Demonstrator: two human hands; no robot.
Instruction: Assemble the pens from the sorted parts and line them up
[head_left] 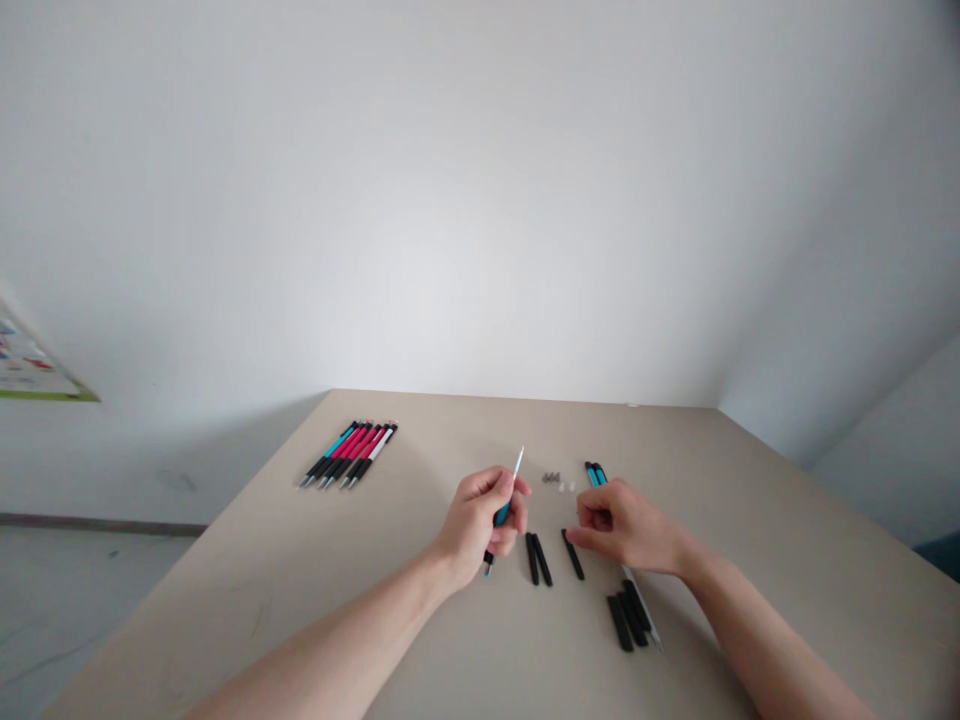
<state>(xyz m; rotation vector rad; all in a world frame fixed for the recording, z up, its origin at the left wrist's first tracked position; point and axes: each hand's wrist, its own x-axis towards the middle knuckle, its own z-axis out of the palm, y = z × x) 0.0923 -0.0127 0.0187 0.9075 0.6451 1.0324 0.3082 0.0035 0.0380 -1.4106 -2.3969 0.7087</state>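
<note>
My left hand (484,515) is closed around a blue pen barrel (502,514), which it holds tilted above the table. A thin white refill (519,460) sticks up out of the barrel, and a black clip end shows below the fist. My right hand (626,525) hovers with thumb and fingers pinched together; whatever is between them, if anything, is too small to make out. Just under its fingertips lies a slim black piece (573,555). Beyond them are small grey parts (551,478) and tiny whitish parts (567,487). Blue barrels (596,474) lie partly hidden behind the right hand.
Several assembled pens (349,455) in blue, pink and white lie in a row at the table's left. Two slim black pieces (538,558) rest between my hands. Three thicker black grips (628,615) lie beside a thin silvery-white rod (654,630) near my right forearm. A wall (480,200) stands behind the table.
</note>
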